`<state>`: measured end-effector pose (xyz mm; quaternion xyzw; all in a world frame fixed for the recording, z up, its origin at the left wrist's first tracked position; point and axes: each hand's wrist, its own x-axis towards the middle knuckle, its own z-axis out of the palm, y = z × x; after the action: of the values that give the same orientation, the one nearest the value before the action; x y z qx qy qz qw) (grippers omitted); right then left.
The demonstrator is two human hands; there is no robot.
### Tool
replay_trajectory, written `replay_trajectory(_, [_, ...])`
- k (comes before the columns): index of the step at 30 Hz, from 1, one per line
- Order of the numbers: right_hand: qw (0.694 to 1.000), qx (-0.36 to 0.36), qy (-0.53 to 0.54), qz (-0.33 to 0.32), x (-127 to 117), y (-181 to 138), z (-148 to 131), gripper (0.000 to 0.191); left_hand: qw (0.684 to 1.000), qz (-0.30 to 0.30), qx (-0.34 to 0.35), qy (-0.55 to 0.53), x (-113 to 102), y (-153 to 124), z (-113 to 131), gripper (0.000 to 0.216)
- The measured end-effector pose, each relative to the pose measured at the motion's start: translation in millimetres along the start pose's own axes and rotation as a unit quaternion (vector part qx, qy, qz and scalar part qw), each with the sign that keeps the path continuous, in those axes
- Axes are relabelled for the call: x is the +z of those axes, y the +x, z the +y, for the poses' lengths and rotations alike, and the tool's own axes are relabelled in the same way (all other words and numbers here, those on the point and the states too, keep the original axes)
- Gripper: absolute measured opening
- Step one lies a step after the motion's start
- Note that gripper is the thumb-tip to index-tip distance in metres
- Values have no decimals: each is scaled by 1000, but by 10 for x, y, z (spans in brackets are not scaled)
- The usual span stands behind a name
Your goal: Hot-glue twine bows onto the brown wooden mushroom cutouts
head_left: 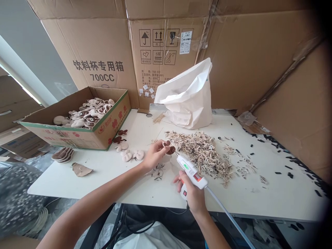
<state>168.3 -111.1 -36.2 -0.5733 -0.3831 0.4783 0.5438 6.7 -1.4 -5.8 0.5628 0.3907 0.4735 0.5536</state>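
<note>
1. Left hand [155,154]: fingers [163,146] pinched on small brown piece [170,150], held above worktop [241,197].
2. Right hand [190,193]: fingers [178,178] wrapped round glue gun [189,169], nozzle just beside piece.
3. Worktop: heap of sticks [201,155]; cardboard box [77,136] left.

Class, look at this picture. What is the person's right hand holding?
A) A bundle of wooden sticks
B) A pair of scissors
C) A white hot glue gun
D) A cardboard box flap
C. The right hand grips a white hot glue gun, its nozzle pointing toward the brown piece held in the left hand.
</note>
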Motion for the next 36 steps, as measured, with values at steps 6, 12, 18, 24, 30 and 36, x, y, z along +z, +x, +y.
replay_trajectory(6, [997,-22,58,40,15,12,-39,46,999,-24,-11,25,-12,-2,-4,34])
replay_trajectory(12, [993,-27,106,46,13,14,-28,41,997,-63,-18,34,-30,6,-53,34])
replay_trajectory(18, [987,-28,147,59,1,33,-2,38,994,-105,-16,-2,-11,-13,-8,37])
replay_trajectory(24, [988,-22,138,60,-1,61,22,34,985,-155,-16,-77,8,-33,-47,41])
replay_trajectory(30, [991,-5,113,64,1,60,-18,36,980,-194,-13,-32,-24,-54,-94,34])
replay_trajectory(36, [992,6,98,77,16,56,-77,42,969,-242,-23,32,-10,-89,-39,32])
